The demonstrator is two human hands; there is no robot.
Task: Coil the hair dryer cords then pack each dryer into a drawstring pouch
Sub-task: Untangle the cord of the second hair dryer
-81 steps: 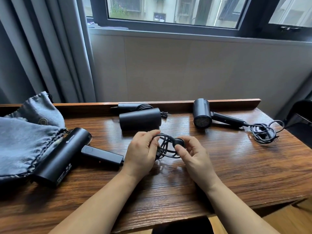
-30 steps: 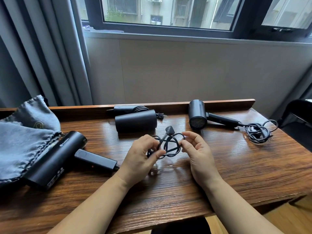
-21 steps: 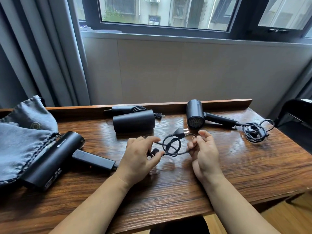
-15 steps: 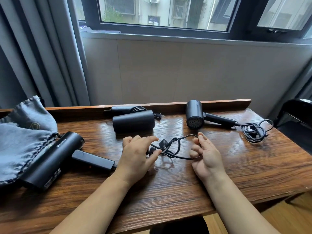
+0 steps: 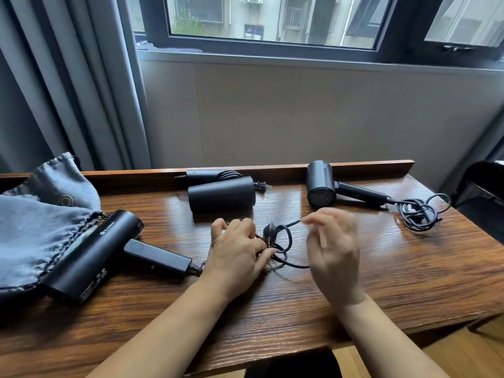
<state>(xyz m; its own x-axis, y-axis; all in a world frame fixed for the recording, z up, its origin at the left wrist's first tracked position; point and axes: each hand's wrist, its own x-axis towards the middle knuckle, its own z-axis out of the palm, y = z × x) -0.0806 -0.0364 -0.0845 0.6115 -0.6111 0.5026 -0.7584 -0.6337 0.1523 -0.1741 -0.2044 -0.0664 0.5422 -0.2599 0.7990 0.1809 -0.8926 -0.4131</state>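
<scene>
A loose black cord [image 5: 283, 241] is held down on the wooden table [image 5: 409, 268] by the curled fingers of the left hand [image 5: 237, 255]; its far strand is pinched by the blurred right hand [image 5: 332, 249]. The cord's dryer [image 5: 95, 255] lies to the left, its barrel resting on a grey drawstring pouch [image 5: 35, 225]. Behind the hands a second dryer [image 5: 221, 196] is seen, cord wrapped (plug pointing right). A third dryer [image 5: 321, 184] lies at the right, its bundled cord [image 5: 420, 211] beside it. Grey curtains [image 5: 68, 77] and a window [image 5: 272, 17] stand beyond.
</scene>
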